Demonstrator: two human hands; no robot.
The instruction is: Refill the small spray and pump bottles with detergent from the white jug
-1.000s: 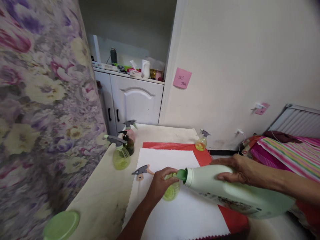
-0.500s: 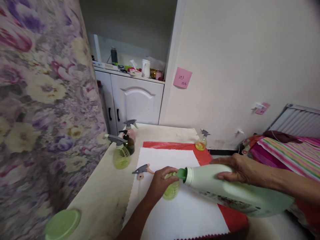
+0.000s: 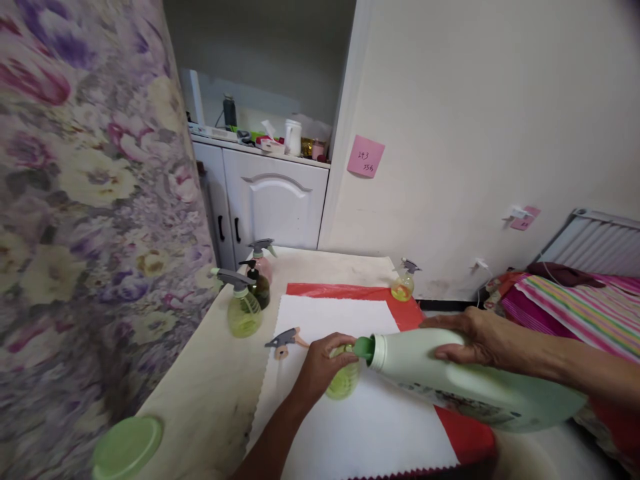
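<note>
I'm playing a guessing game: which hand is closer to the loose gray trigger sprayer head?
Left. The left hand is just right of the sprayer head, holding a yellow-green bottle; the right hand is farther right, on the green jug.

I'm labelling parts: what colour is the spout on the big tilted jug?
The spout is green, seen in the head view.

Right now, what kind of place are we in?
Probably a room in someone's home, maybe a bedroom: there's a striped cover that looks like bedding, a flowery curtain and a white cupboard.
</note>
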